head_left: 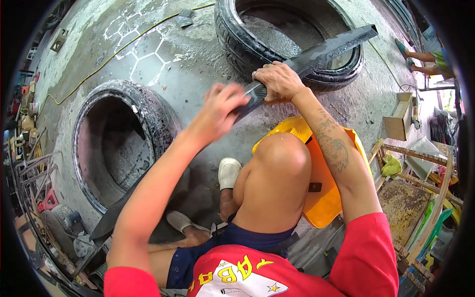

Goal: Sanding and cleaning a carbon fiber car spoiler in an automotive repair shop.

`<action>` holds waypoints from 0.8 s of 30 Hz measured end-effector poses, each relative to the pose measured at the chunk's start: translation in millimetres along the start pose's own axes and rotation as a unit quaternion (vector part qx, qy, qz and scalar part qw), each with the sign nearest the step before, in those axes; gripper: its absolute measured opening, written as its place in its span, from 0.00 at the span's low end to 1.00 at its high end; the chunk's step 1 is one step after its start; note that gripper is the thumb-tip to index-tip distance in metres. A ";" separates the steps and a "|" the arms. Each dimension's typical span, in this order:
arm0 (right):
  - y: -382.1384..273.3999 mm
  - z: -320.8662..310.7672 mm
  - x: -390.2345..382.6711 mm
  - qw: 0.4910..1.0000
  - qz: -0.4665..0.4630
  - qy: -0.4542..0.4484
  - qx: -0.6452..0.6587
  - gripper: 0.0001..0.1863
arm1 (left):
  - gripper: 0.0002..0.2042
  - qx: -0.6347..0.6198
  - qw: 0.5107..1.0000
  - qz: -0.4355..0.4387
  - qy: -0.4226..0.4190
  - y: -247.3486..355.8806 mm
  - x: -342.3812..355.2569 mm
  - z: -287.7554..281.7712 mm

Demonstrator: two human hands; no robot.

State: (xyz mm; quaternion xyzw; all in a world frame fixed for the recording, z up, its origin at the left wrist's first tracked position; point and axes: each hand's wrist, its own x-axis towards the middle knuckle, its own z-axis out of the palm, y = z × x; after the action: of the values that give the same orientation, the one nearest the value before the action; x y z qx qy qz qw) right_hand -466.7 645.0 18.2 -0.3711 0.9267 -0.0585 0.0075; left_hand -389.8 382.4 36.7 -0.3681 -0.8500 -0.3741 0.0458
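Observation:
A long black strip [326, 52] with a woven-looking pattern slants across in front of me, its far end over the upper tire [247, 42]. My right hand [281, 81] is wrapped around the strip near its middle, a ring on one finger. Just left of it, my left hand [221, 110] is over the strip with bent fingers. Motion smears those fingers, so their grip on the strip is unclear. Below the left hand, my forearm hides part of the strip; a dark length shows again at the lower left. A second tire [161, 111], wet and whitish, stands at the left.
A yellow-orange plastic piece [324, 205] is beside my knee. Across the wet concrete floor runs a yellow hose [91, 74]. At right are an open box [398, 116] and a wooden frame [438, 208]; another person's legs [423, 62] show far right. Clutter lines the left.

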 end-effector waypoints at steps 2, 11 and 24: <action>-0.3 2.0 4.0 1.000 -0.001 -0.023 -0.012 0.23 | 0.21 -0.024 0.999 -0.036 0.014 -5.4 36.1 13.7; 9.4 0.0 -17.2 1.000 0.005 -0.024 -0.012 0.19 | 0.25 0.025 0.996 -0.055 -0.062 22.6 -83.4 -31.7; 15.0 2.4 -26.9 0.999 0.002 -0.021 -0.026 0.21 | 0.22 0.014 0.998 -0.052 -0.038 22.5 -76.7 -10.0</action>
State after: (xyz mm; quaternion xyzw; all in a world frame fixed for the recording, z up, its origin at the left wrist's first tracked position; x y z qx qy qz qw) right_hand -457.4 674.0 13.3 -0.3708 0.9281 -0.0268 0.0171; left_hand -321.4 340.4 30.3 -0.3367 -0.8743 -0.3496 -0.0011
